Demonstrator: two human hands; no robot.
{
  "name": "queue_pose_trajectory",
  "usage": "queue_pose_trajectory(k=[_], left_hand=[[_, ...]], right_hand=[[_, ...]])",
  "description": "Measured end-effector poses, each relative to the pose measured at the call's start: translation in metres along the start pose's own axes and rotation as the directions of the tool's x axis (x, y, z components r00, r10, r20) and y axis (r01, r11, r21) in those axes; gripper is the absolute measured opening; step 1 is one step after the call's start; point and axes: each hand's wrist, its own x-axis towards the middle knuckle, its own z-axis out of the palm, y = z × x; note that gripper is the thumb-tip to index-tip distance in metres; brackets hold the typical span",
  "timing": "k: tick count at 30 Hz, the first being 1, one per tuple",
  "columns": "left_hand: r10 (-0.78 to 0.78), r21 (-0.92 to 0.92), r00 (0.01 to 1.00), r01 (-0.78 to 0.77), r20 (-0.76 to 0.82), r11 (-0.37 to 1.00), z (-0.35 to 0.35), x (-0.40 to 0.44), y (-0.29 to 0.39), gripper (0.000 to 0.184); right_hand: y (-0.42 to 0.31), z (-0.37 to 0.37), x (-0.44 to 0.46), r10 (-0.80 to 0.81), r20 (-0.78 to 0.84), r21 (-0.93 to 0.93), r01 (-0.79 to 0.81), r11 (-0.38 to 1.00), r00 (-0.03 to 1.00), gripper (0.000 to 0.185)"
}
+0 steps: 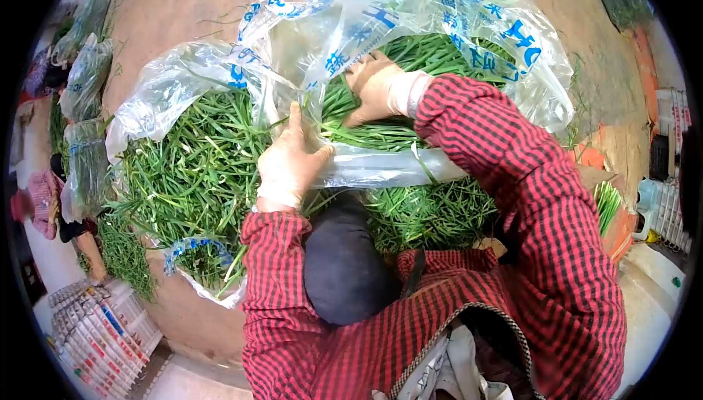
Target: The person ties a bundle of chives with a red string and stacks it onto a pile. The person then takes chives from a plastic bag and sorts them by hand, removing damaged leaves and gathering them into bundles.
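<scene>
A clear plastic bag (pixel 542 100) with blue lettering lies before me, holding long green leaves (pixel 417 52) like garlic chives. My right hand (pixel 377 89), in a pale glove, reaches into its mouth and rests on the leaves with thumb and fingers apart. At the bag's near left edge is my left hand (pixel 288 164), also gloved. Its index finger points away from me and its thumb sticks out to the right, against the plastic. Left of it is a large heap of loose greens (pixel 194 158), partly covered by plastic.
More greens (pixel 432 217) lie close to my body. Several filled bags (pixel 86 158) line the far left, with a stack of white crates (pixel 102 334) nearer. A cut bunch (pixel 606 206) stands at right, close to another crate (pixel 663 209). Brown floor (pixel 168 4) shows beyond the bag.
</scene>
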Motion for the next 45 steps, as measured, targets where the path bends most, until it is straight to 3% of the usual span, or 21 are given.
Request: queue_pose_trajectory(k=[3, 6, 11, 13, 15, 17, 18, 19, 21, 27, 29, 30, 31, 35, 36, 37, 38, 39, 42, 43, 45], left_hand=[[-0.003, 0.013, 1.0, 0.003, -0.002, 1.0, 0.001, 0.0, -0.003, 0.094], [0.012, -0.082, 0.997, -0.019, -0.08, 0.996, 0.002, 0.0, -0.004, 0.086], [0.013, -0.119, 0.992, -0.028, -0.125, 0.992, 0.005, 0.008, -0.001, 0.08], [0.015, -0.408, 0.981, -0.094, -0.193, 0.908, 0.005, 0.01, 0.001, 0.074], [0.032, -0.534, 0.97, -0.159, -0.24, 0.831, 0.008, 0.012, 0.005, 0.061], [0.13, -0.782, 0.955, -0.294, -0.267, 0.55, 0.011, 0.017, 0.007, 0.05], [0.136, -0.778, 0.952, -0.302, -0.273, 0.551, 0.015, 0.02, 0.005, 0.046], [0.159, -0.721, 0.971, -0.24, -0.18, 0.651, 0.006, 0.018, 0.006, 0.048], [0.11, -0.447, 0.942, -0.25, -0.316, 0.859, 0.021, 0.027, -0.007, 0.057], [-0.101, -0.597, 0.946, -0.11, -0.309, 0.795, 0.027, 0.036, -0.018, 0.085], [-0.13, -0.624, 0.938, -0.107, -0.321, 0.774, 0.029, 0.037, -0.02, 0.085], [-0.173, -0.695, 0.93, -0.111, -0.325, 0.711, 0.03, 0.036, -0.021, 0.083], [-0.216, -0.759, 0.921, -0.117, -0.324, 0.64, 0.032, 0.037, -0.021, 0.081], [-0.27, -0.948, 0.909, -0.305, -0.318, 0.092, 0.031, 0.036, -0.022, 0.048], [-0.27, -0.947, 0.907, -0.309, -0.322, 0.091, 0.03, 0.036, -0.022, 0.048], [-0.247, -0.956, 0.936, -0.281, -0.252, -0.089, 0.029, 0.037, -0.023, 0.045], [-0.209, -0.934, 0.96, -0.24, -0.187, -0.266, 0.027, 0.038, -0.025, 0.043], [-0.131, -0.959, 0.981, -0.173, -0.146, -0.226, 0.023, 0.038, -0.027, 0.042], [-0.069, -0.803, 0.971, -0.228, -0.228, -0.551, 0.03, 0.051, 0.005, 0.047], [-0.065, -0.749, 0.974, -0.208, -0.215, -0.629, 0.028, 0.055, 0.017, 0.049], [-0.007, -0.762, 0.991, -0.108, -0.134, -0.638, 0.04, 0.066, 0.017, 0.048]], right_hand=[[0.006, -0.01, 0.018, 0.233, 0.157, 0.319, -0.272, 0.908, 0.96, 0.077], [0.002, 0.003, 0.021, 0.161, -0.011, 0.117, -0.158, 0.98, 0.987, 0.078], [0.005, 0.015, 0.05, 0.142, 0.2, -0.084, -0.127, 0.988, 0.97, 0.071], [0.002, 0.032, 0.07, 0.13, 0.162, -0.188, -0.098, 0.977, 0.978, 0.044], [0.004, 0.037, 0.077, 0.109, 0.095, -0.132, -0.096, 0.987, 0.99, 0.057], [-0.004, 0.026, 0.081, 0.087, 0.302, -0.139, -0.047, 0.989, 0.949, 0.058], [-0.003, 0.025, 0.081, 0.084, 0.329, -0.143, -0.039, 0.989, 0.941, 0.055], [-0.004, 0.025, 0.079, 0.083, 0.331, -0.151, -0.035, 0.988, 0.94, 0.052], [-0.002, 0.025, 0.077, 0.079, 0.312, -0.165, -0.028, 0.986, 0.947, 0.046], [-0.007, 0.032, 0.054, 0.118, 0.164, -0.219, -0.08, 0.972, 0.979, 0.031], [-0.006, 0.026, 0.04, 0.164, 0.137, -0.102, -0.15, 0.983, 0.977, 0.036], [-0.003, 0.015, 0.037, 0.218, 0.322, -0.052, -0.213, 0.976, 0.921, 0.041], [0.011, 0.017, 0.032, 0.17, 0.291, 0.039, -0.189, 0.981, 0.941, 0.045], [0.049, -0.006, -0.021, 0.272, -0.035, 0.255, -0.254, 0.933, 0.962, 0.067], [0.058, -0.016, -0.036, 0.253, -0.09, 0.412, -0.195, 0.89, 0.963, 0.066], [0.067, -0.024, -0.05, 0.243, -0.149, 0.553, -0.123, 0.824, 0.958, 0.066], [0.07, -0.026, -0.066, 0.184, -0.248, 0.804, 0.096, 0.587, 0.951, 0.06], [0.074, -0.025, -0.076, 0.231, -0.336, 0.836, 0.176, 0.52, 0.913, 0.062], [0.075, -0.021, -0.087, 0.258, -0.305, 0.919, 0.212, 0.333, 0.917, 0.065], [0.067, -0.028, -0.09, 0.32, -0.19, 0.871, 0.009, 0.491, 0.928, 0.073], [0.055, -0.022, -0.077, 0.217, -0.248, 0.634, -0.011, 0.773, 0.944, 0.084]])
